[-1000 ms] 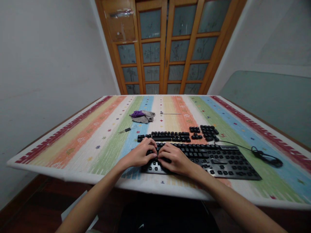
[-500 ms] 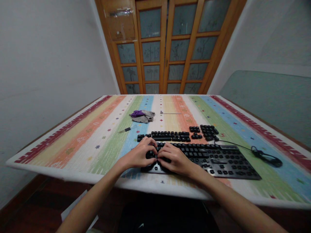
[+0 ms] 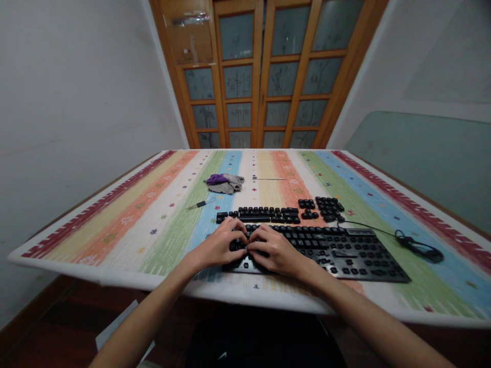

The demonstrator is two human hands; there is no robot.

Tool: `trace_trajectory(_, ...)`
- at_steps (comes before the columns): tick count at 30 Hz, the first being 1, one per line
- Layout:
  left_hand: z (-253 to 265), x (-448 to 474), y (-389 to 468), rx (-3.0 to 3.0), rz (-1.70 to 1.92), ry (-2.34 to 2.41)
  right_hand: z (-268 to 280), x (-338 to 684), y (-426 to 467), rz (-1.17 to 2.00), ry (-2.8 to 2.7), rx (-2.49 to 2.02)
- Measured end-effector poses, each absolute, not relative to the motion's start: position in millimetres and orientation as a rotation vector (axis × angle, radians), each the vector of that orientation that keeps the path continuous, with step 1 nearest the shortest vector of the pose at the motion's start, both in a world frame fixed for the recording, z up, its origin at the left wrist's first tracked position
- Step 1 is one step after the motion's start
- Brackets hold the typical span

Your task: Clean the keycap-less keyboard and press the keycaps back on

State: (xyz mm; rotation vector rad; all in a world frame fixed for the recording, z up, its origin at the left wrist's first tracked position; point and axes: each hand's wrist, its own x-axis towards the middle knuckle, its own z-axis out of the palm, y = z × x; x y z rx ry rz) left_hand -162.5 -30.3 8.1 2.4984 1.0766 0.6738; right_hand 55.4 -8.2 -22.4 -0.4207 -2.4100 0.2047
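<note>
A black keyboard (image 3: 368, 255) lies near the table's front edge, with keycaps in its upper rows and bare switch posts across much of its right and lower part. My left hand (image 3: 222, 243) is bent over its left end, thumb and fingers curled close together among the keys. Against it, my right hand (image 3: 276, 250) has its fingers bent and its fingertips almost meeting the left ones. Whatever small piece is pinched there is hidden by the fingers. Just behind the keyboard, loose black keycaps (image 3: 268, 212) are laid out in rows.
More loose keycaps (image 3: 329, 207) stand in a block at the back right. A coiled cable (image 3: 420, 248) lies to the right. Farther back are a grey and purple cloth (image 3: 224, 183), a thin rod-like tool (image 3: 268, 179) and a small wire tool with a black middle (image 3: 201, 204).
Both hands stay over the keyboard's left end with almost no movement; the view has shifted very slightly.
</note>
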Motion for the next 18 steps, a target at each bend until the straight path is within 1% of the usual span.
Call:
trace_trajectory(10,7.8,-160.8,-27.3,2.603,0.651,1.059,-17.1,53.1,-11.9,0.255,-2.44,-0.48)
trace_trajectory(18,9.9,-155.3,-36.6,2.744,0.552,1.069,-19.2,51.5,-13.8,0.182,-2.454,-0.532)
